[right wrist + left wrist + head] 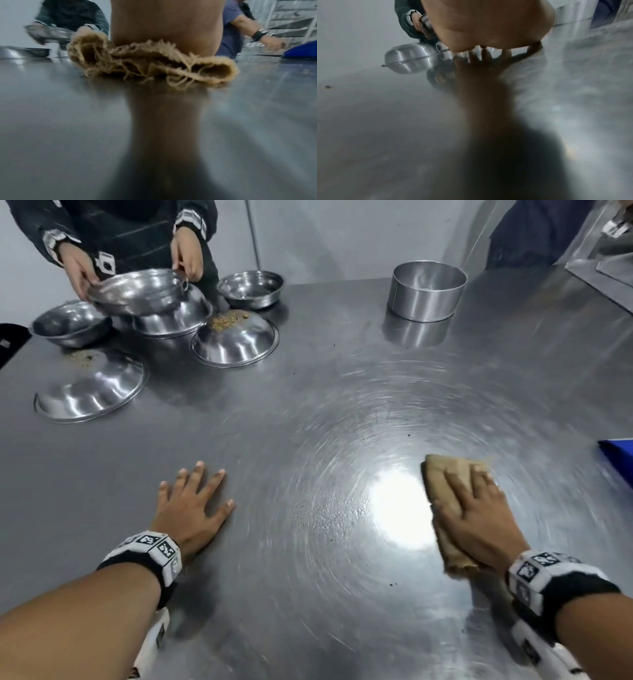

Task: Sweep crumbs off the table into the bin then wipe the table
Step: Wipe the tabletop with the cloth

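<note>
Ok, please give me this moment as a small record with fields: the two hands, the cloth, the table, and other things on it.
left hand: flat on the table, fingers spread, holds nothing
right hand: presses the cloth flat with straight fingers
cloth: tan, frayed edges, lying on the table
table: steel, a few dark specks remain
steel bowls: far left, some upside down with crumbs on them
round tin: far side, upright
another person's hands: hold a bowl

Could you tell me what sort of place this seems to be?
Probably a commercial or canteen kitchen: a large stainless steel table, several steel bowls, and metal racks behind.
</note>
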Action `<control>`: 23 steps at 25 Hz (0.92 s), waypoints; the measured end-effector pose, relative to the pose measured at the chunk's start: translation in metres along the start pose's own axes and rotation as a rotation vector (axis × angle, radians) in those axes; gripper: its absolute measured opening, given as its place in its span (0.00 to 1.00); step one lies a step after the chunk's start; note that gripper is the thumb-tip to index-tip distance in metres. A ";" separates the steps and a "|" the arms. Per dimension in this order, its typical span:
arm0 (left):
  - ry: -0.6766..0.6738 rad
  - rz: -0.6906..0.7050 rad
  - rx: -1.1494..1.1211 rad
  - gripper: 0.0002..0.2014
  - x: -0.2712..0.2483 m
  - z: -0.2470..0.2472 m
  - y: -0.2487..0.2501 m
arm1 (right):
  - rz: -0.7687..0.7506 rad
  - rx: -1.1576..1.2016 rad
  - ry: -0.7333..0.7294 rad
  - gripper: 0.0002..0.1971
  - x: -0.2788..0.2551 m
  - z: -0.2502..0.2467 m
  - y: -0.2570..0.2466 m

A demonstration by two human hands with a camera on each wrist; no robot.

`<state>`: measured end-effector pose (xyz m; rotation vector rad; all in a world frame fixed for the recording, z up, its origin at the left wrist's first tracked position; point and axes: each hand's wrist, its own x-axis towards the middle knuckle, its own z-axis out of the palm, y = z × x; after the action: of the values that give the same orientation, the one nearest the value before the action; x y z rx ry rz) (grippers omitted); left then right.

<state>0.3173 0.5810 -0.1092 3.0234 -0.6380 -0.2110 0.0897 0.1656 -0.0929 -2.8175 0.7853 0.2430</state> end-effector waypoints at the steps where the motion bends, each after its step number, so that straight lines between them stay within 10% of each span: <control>1: -0.003 -0.009 0.006 0.43 0.004 0.001 -0.007 | 0.070 0.017 0.011 0.41 0.015 -0.004 0.008; 10: 0.017 0.001 -0.044 0.41 0.016 0.009 -0.015 | 0.225 0.064 0.013 0.37 0.120 -0.016 -0.038; 23: -0.045 -0.020 -0.024 0.42 0.018 0.003 -0.010 | -0.335 0.044 -0.106 0.37 0.021 0.021 -0.139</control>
<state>0.3373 0.5831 -0.1147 3.0115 -0.6039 -0.2860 0.1785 0.2772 -0.0965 -2.8086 0.2846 0.3120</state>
